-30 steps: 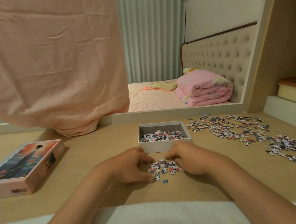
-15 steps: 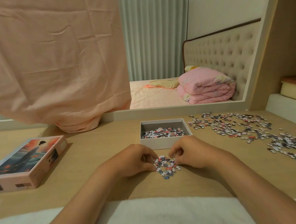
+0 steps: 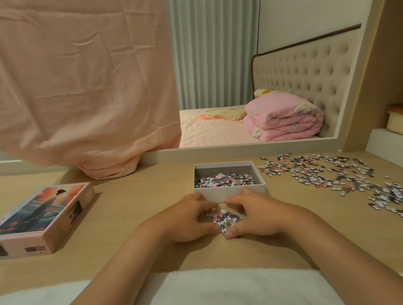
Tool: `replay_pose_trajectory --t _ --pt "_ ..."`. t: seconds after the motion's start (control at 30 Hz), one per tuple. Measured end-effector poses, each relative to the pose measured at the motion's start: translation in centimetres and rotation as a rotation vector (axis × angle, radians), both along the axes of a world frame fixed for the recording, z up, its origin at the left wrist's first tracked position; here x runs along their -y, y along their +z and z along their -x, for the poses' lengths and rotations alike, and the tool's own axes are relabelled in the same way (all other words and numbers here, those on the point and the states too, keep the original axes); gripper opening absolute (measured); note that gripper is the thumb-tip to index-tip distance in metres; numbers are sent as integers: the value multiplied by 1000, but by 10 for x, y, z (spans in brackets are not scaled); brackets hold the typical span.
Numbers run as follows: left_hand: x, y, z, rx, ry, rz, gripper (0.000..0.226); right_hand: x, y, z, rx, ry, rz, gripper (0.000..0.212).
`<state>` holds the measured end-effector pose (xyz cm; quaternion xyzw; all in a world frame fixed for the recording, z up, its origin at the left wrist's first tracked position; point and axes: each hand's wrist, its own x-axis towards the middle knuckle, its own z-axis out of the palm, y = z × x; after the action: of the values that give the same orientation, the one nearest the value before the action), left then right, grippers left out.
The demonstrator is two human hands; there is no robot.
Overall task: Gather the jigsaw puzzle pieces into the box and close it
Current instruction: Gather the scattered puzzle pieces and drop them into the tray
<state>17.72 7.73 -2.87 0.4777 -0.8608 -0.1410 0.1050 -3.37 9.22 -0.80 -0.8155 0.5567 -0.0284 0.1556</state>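
— While it's hemmed in on both sides, the small heap of pieces (image 3: 223,219), white, grey and red, sits on the bench (image 3: 140,203) just before the open box (image 3: 229,193).
— Yes, left grip (image 3: 188,220) and right grip (image 3: 254,215) curled round it, cupping!

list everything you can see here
box: 1, grey-white, open, table centre
pieces in box: many, mixed colours
pile: 1, mixed colours, in front of box
loose pieces: many, mixed colours, table right
lid: 1, pink with picture, table left
table: 1, light wood
cloth: 1, peach, hanging back left
quilt: 1, pink, folded, back right
towel: 1, white, near edge
left hand: cupping pile
right hand: cupping pile
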Motion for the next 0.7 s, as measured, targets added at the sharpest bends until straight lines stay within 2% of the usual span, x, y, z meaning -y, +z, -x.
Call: replay_pose_trajectory --t 0.03,0.07,0.17,0.23,0.27,0.33,0.47,0.7 --pt "-1 -1 2 19 14 -29 66 0 2 2 10 11 -1 60" --pt "-2 -1 4 55 28 -51 68 -1 4 4 35 15 -17 58" --pt "-4 1 2 225 60 -32 76 -5 8 13 -22 -1 -76 70" --pt "-5 2 2 244 68 -18 77 -5 8 12 -66 -5 -68 58" --pt "-5 0 3 227 55 -5 74 -4 6 10 -36 1 -67 46" --pt "-5 -2 10 186 14 34 61 -2 4 4 27 13 -70 38" --pt "-3 -3 21 87 -14 60 40 4 1 -4 115 -42 -64 53" --pt "-2 -2 25 -72 28 127 28 8 -2 -10 240 -102 -49 35"
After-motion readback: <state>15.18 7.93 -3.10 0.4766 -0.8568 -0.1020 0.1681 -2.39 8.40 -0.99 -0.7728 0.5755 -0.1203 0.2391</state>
